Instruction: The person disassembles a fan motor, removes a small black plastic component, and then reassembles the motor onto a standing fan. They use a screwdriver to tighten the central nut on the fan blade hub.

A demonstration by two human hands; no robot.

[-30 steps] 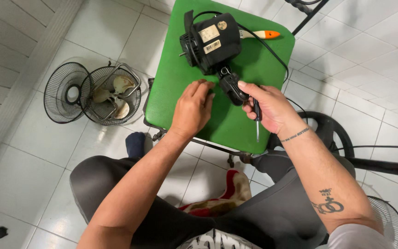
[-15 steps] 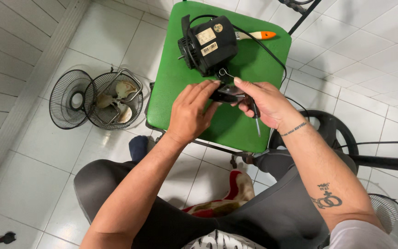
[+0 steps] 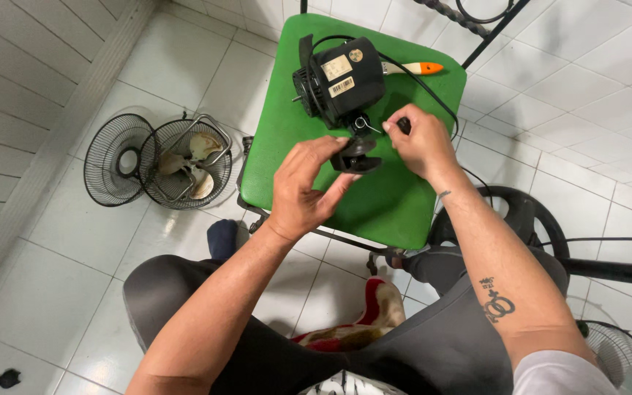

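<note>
Seated over a green stool (image 3: 298, 139), a person's left hand (image 3: 305, 186) pinches a small black fan part (image 3: 355, 155) just below the black fan motor (image 3: 339, 79). The right hand (image 3: 420, 143) grips a small dark piece by the cord. The pinched part could slip to the tiled floor.

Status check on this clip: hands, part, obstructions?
Left hand grips small black part. Right hand pinches at its far end. Fan motor sits just behind on green stool.

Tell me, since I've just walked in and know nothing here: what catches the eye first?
A bright green stool in the middle carries a black fan motor. Just below it, the left hand pinches a small black part while the right hand works beside it. Wire fan guards lie on the white tiles at left.
</note>
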